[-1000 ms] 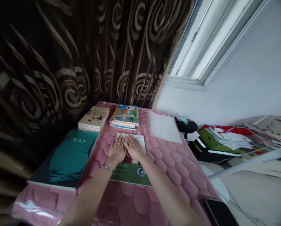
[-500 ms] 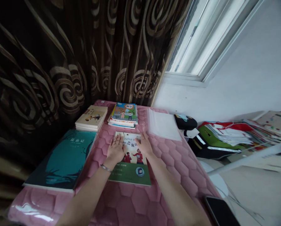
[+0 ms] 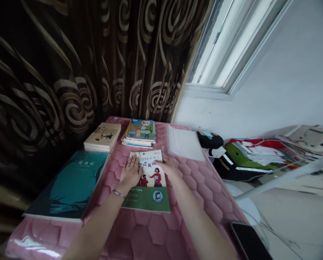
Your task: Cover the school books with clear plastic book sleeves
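Note:
A book with a white and green cover, showing two figures in red, lies flat in front of me. My left hand rests on the left part of its cover, fingers stretched out and holding nothing. At the book's right edge is my right hand, its thumb over the cover and its fingers along the side; the fingertips are partly hidden. To the left lies a large teal book. Behind it stands a stack of beige books, with a stack of colourful textbooks to its right.
A pink padded surface under clear plastic bears the books. Clear plastic sleeves lie at its back right, and a dark phone at the front right. Beyond are a black bag, piled papers and a patterned curtain.
My right hand has shifted from lying over the cover's upper right to the book's right edge, thumb on top. My left hand stays on the cover. The whole view has shifted slightly.

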Demonstrator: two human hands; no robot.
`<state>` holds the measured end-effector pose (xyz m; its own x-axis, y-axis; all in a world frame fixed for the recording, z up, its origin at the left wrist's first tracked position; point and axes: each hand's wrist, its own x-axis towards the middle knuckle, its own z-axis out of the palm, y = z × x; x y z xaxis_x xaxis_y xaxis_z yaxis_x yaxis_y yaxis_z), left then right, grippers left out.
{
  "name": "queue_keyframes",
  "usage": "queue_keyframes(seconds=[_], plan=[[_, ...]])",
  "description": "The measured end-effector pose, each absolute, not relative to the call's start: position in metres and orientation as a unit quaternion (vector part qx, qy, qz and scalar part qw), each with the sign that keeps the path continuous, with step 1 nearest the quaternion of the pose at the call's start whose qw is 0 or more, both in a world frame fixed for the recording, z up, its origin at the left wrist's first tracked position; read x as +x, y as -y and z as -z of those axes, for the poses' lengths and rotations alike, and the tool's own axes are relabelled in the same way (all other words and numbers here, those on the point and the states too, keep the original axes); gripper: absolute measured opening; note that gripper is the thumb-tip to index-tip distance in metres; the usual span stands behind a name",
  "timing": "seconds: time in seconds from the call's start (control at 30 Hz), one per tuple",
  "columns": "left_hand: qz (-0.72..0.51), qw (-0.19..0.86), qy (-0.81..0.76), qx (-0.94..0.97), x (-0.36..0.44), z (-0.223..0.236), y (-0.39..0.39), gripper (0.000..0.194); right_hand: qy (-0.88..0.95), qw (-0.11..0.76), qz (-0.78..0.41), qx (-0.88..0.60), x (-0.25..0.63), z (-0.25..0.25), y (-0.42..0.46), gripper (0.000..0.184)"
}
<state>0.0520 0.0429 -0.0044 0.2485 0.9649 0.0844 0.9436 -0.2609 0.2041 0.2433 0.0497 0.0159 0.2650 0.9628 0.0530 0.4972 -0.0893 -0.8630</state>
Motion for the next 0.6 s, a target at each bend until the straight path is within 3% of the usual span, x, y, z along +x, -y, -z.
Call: queue_keyframes(seconds=[0.1, 0.2, 0.33, 0.6], plan=[[-0.101, 0.046, -0.603, 0.79, 0.052, 0.004, -0.042, 0.061, 0.579, 0.383, -0.224, -0.684, 0.216, -0.037, -0.029, 0.029], [-0.094, 0.04, -0.604, 0.79, 0.051, 0.004, -0.042, 0.059, 0.672, 0.278, -0.089, -0.681, 0.184, -0.056, -0.005, 0.036], [-0.082, 0.029, -0.591, 0.802, 0.05, -0.001, -0.039, 0.053, 0.731, 0.177, -0.003, -0.658, 0.16, -0.064, 0.011, 0.04], [-0.069, 0.024, -0.587, 0.806, 0.05, -0.003, -0.037, 0.052, 0.749, 0.158, 0.018, -0.643, 0.164, -0.057, 0.009, 0.041]])
